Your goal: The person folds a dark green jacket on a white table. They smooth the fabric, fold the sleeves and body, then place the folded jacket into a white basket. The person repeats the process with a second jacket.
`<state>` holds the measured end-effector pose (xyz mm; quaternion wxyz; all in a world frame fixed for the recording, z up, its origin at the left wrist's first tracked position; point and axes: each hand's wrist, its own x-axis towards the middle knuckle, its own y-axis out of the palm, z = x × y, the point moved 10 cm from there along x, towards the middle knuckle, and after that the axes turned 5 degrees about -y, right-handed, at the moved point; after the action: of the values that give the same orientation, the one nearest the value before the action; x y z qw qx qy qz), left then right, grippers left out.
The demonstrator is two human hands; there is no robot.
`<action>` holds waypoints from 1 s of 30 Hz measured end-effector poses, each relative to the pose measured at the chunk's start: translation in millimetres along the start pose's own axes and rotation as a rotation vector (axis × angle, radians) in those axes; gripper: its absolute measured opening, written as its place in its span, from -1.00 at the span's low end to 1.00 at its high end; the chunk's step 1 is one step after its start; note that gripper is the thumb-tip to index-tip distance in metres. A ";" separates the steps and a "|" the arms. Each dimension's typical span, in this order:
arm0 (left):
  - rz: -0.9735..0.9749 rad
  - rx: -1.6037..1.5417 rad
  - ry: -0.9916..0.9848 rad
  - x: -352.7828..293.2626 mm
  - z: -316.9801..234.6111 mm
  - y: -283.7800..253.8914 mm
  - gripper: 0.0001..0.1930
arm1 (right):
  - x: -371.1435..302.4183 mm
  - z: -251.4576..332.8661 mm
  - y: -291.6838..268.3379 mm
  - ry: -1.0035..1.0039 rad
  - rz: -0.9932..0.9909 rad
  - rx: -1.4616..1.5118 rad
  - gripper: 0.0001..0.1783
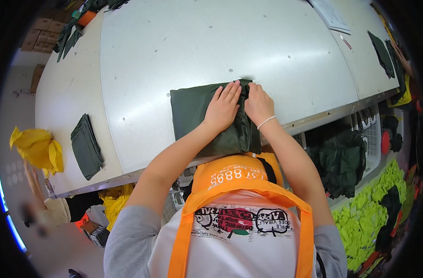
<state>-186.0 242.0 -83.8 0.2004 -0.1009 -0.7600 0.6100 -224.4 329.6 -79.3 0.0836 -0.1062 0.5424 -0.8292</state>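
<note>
A folded dark green garment of smooth, slightly shiny cloth (190, 111) lies at the near edge of the table, in front of my body. My left hand (224, 105) rests flat on its top, fingers stretched toward the far edge. Close beside it, my right hand (259, 103), with a white beaded bracelet at the wrist, has its fingers curled in a pinch on the cloth near the far right corner. Creased layers run down the garment's right side between the hands and the table edge. The right fingertips are partly hidden.
The pale table (197, 41) has small screw heads. Folded dark green pieces (86, 146) lie left; another dark green stack (381, 53) lies far right, near papers (329, 16). Dark cloth (339, 162) fills a basket below right, beside a bright yellow-green pile (369, 222). Another person holds yellow cloth (38, 148).
</note>
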 end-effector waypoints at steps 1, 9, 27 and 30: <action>0.011 -0.007 -0.012 1.2 0.3 1.4 -0.42 | 6.6 -2.7 1.8 -0.011 0.002 -0.046 -0.81; -0.046 0.052 -0.239 21.2 14.9 1.6 -0.44 | 40.8 8.9 14.3 -0.223 0.129 -0.119 -0.93; 0.363 0.137 -0.350 56.5 39.3 45.2 -0.51 | -41.7 -8.7 2.8 0.011 0.225 0.001 -0.75; 0.161 0.139 -0.325 41.0 39.3 40.7 -0.52 | -62.2 -21.6 -11.1 0.069 0.186 0.110 -0.77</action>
<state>-243.4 233.1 -122.5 0.0324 -0.0474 -0.7278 0.6834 -170.5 368.9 -82.8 0.1469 -0.0220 0.5059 -0.8497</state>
